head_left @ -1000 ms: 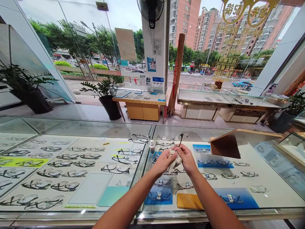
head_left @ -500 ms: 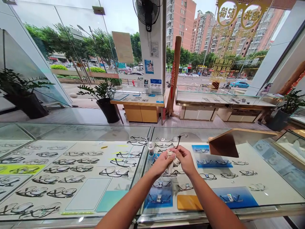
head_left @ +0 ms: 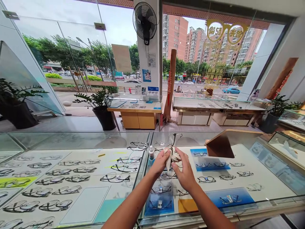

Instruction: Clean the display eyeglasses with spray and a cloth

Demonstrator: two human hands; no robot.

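Note:
Both my hands meet above the glass display counter (head_left: 78, 140). My left hand (head_left: 161, 163) pinches a pale cleaning cloth (head_left: 168, 163) wrapped round part of a pair of black-framed glasses (head_left: 173, 140). My right hand (head_left: 184, 171) is closed on the same cloth and glasses from the right. One lens and a dark temple stick up above my fingers. A small white spray bottle (head_left: 151, 153) stands on the glass just left of my left hand.
Rows of spectacle frames (head_left: 114, 177) lie inside the case under the glass. A wooden-backed tilted mirror (head_left: 220, 147) stands on the counter to the right. Beyond are more showcases (head_left: 135, 111), potted plants (head_left: 101, 105) and a wall fan (head_left: 144, 20).
The camera tilted upward, so the counter sits lower in view. My hands shifted slightly left and my right hand turned over the cloth, still rubbing the glasses.

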